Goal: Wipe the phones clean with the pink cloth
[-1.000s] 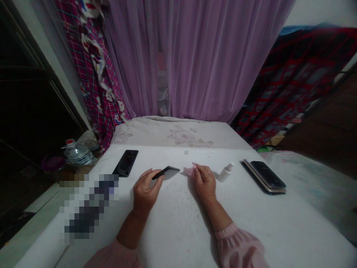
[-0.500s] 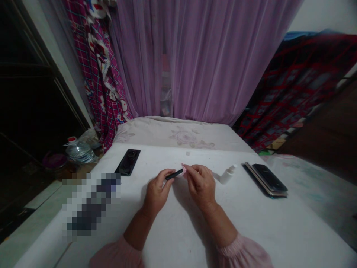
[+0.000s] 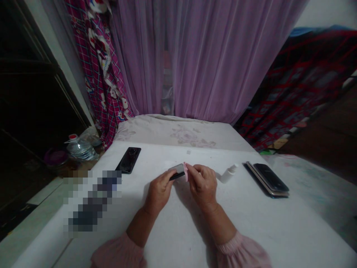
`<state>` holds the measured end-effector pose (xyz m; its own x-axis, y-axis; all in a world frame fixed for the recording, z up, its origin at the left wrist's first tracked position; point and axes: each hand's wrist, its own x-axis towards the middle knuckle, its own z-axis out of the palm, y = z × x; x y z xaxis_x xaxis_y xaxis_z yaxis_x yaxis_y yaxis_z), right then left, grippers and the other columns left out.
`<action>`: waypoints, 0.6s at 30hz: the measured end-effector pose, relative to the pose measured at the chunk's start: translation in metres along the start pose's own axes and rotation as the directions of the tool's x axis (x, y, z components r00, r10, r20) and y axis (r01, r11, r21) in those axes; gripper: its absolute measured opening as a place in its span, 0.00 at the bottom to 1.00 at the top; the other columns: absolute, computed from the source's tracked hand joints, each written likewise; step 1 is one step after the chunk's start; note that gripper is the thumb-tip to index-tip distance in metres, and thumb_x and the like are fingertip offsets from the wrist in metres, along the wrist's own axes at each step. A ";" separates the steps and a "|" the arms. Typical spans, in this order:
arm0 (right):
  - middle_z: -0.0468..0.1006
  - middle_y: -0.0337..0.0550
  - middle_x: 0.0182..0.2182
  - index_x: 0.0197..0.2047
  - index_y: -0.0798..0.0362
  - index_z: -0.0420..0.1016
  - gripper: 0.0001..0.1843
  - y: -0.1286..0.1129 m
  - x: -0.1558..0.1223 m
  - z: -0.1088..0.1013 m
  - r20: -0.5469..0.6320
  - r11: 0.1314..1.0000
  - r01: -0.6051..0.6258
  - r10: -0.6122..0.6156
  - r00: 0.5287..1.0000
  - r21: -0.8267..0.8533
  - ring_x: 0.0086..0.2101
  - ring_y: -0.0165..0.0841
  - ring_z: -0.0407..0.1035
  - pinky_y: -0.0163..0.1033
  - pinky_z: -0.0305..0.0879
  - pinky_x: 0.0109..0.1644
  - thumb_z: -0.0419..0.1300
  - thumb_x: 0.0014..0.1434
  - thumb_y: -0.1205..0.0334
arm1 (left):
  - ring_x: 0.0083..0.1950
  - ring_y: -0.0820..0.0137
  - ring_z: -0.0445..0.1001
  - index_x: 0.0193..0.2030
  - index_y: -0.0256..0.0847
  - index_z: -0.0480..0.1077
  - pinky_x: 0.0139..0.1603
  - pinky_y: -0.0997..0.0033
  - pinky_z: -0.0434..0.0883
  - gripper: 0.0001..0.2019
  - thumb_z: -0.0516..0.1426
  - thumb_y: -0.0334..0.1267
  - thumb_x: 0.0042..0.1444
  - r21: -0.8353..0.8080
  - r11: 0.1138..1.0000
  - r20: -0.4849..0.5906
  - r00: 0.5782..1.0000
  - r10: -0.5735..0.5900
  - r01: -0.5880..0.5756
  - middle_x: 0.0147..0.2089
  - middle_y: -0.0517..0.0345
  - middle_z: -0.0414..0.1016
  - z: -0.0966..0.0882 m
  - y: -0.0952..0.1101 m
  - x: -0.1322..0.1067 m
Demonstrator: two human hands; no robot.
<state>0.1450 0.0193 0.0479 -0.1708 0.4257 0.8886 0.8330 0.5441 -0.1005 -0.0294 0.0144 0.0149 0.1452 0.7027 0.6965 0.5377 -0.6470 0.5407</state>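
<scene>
Pink cloth [image 3: 186, 172] in our pinched right fingers [image 3: 196, 175] apparently wipes the phone [image 3: 177, 170] our left fingers [image 3: 169, 174] clamp, centre-frame; next calls for steady pressure.

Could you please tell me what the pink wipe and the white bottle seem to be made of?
Pink wipe: probably thin, matte fabric, since it folds in the right hand. White bottle: likely smooth plastic, judging by its even, pale surface, though its gloss is unclear.
</scene>
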 end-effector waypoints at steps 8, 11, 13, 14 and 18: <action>0.77 0.40 0.32 0.50 0.47 0.75 0.14 0.000 0.000 -0.003 -0.017 0.999 0.014 -0.013 1.000 0.044 0.33 0.32 0.69 0.39 0.59 0.39 0.58 0.62 0.69 | 0.46 0.66 0.81 0.54 0.43 0.72 0.49 0.67 0.79 0.13 0.55 0.32 0.64 0.012 1.000 -0.045 0.999 -0.026 0.026 0.47 0.54 0.82 -0.003 0.003 0.001; 0.77 0.41 0.32 0.51 0.47 0.75 0.15 0.001 -0.002 -0.001 -0.016 0.999 -0.001 0.002 1.000 0.044 0.33 0.32 0.69 0.39 0.60 0.39 0.58 0.62 0.69 | 0.44 0.65 0.82 0.52 0.44 0.74 0.48 0.66 0.79 0.11 0.56 0.35 0.65 0.013 1.000 -0.089 0.996 0.019 -0.018 0.46 0.54 0.82 -0.003 0.003 0.002; 0.76 0.41 0.32 0.51 0.47 0.75 0.16 -0.001 -0.003 0.001 -0.023 0.999 -0.020 0.021 1.000 0.044 0.33 0.32 0.69 0.39 0.60 0.39 0.57 0.62 0.70 | 0.43 0.65 0.82 0.52 0.44 0.74 0.48 0.66 0.79 0.11 0.55 0.35 0.65 0.030 0.999 -0.095 0.995 0.033 -0.030 0.46 0.54 0.82 -0.004 0.005 0.003; 0.76 0.41 0.32 0.52 0.47 0.75 0.17 -0.004 -0.004 0.002 -0.024 0.998 -0.024 0.026 0.999 0.050 0.33 0.32 0.69 0.39 0.61 0.39 0.56 0.62 0.71 | 0.44 0.66 0.82 0.52 0.43 0.74 0.48 0.66 0.79 0.11 0.55 0.35 0.65 0.043 0.998 -0.090 0.995 0.044 -0.040 0.46 0.54 0.82 -0.004 0.006 0.004; 0.76 0.42 0.34 0.55 0.49 0.72 0.20 -0.018 -0.007 0.004 -0.017 0.991 0.044 -0.042 0.999 0.130 0.35 0.32 0.69 0.38 0.61 0.39 0.55 0.62 0.74 | 0.45 0.66 0.81 0.54 0.41 0.73 0.49 0.68 0.78 0.13 0.52 0.33 0.66 0.106 0.992 -0.037 0.996 0.078 -0.074 0.47 0.51 0.82 -0.008 0.010 0.007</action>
<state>0.1290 0.0099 0.0415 -0.1966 0.3903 0.8994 0.7490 0.6518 -0.1191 -0.0297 0.0107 0.0292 0.1556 0.6382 0.7539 0.6101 -0.6624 0.4348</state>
